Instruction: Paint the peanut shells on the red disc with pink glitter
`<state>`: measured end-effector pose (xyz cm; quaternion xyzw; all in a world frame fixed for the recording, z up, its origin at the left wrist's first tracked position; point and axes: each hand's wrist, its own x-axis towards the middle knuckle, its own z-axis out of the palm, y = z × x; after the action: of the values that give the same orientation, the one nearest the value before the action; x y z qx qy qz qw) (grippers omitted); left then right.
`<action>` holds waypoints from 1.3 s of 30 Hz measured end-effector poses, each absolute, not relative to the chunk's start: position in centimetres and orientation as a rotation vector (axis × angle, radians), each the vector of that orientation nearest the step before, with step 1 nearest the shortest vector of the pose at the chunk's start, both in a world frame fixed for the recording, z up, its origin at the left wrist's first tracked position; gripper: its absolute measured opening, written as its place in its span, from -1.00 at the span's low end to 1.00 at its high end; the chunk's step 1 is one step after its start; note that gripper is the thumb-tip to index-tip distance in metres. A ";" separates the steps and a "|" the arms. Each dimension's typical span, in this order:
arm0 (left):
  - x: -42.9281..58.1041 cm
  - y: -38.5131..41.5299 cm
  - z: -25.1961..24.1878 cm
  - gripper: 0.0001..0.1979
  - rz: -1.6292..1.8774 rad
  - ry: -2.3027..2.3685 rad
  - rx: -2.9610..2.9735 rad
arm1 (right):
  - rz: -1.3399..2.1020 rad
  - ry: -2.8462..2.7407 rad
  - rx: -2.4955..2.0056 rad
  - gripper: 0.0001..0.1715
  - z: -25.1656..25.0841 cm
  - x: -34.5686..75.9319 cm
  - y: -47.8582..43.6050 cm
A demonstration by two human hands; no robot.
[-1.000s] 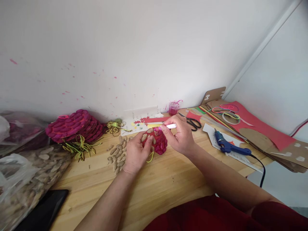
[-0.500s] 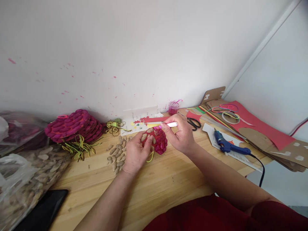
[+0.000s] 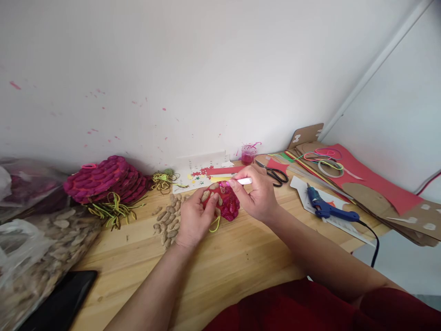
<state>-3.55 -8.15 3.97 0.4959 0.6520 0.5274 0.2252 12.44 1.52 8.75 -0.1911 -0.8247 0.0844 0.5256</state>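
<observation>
My left hand grips a small red craft piece covered with peanut shells, some painted magenta, with a yellow-green cord hanging below it. My right hand pinches a white-handled brush, its pink tip touching the top of the piece. Both hands hover just above the wooden table. Loose peanuts lie left of my left hand.
A stack of finished magenta pieces with cords sits at the left by the wall. Bags of peanuts fill the left edge. A pink paint jar, scissors, a blue glue gun and cardboard with red paper lie right.
The brush in my right hand shifted slightly over the top of the piece. My left hand keeps the same hold.
</observation>
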 end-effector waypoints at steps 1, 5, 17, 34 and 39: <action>-3.5 -8.2 4.1 -0.61 1.458 1.794 1.358 | 0.198 -1.982 -0.461 -0.85 8.7 12.4 1.5; -3.4 -8.2 4.5 -0.63 1.476 1.784 1.319 | 0.196 -2.006 -0.466 -0.84 8.6 12.5 1.3; -3.3 -8.1 4.6 -0.63 1.509 1.697 1.271 | 0.176 -2.065 -0.417 -0.85 8.4 12.5 1.4; -3.4 -8.1 4.8 -0.67 1.484 1.774 1.308 | 0.177 -2.094 -0.401 -0.86 8.4 12.6 1.5; -3.4 -8.2 4.8 -0.68 1.470 1.797 1.295 | 0.183 -2.084 -0.397 -0.87 8.3 12.7 1.6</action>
<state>-3.39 -8.20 4.79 0.4729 0.6564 0.5370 0.2391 12.67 1.58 8.32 -0.1630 -0.8559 0.0753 0.4849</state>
